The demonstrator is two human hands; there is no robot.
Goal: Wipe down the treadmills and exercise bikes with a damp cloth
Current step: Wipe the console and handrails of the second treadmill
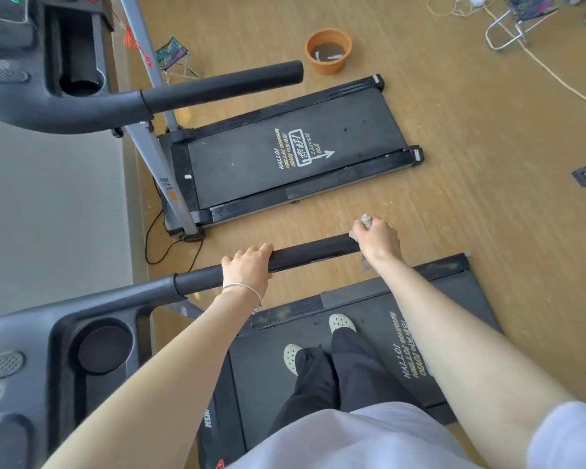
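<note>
I stand on the belt (379,360) of the near treadmill. Its black foam handrail (312,253) runs across the middle of the view. My left hand (249,267) grips the rail partway along, fingers curled over the top. My right hand (376,240) holds a crumpled grey cloth (366,221) wrapped round the free end of the same rail; most of the cloth is hidden under the fingers. A second treadmill (295,154) with its own handrail (224,84) stands beyond, untouched.
An orange bucket (329,50) with dark water sits on the wooden floor past the far treadmill. A small folding stool (175,57) stands beside the far treadmill's post, another (521,18) at top right with loose cords. The near console's cup holder (104,348) is at lower left.
</note>
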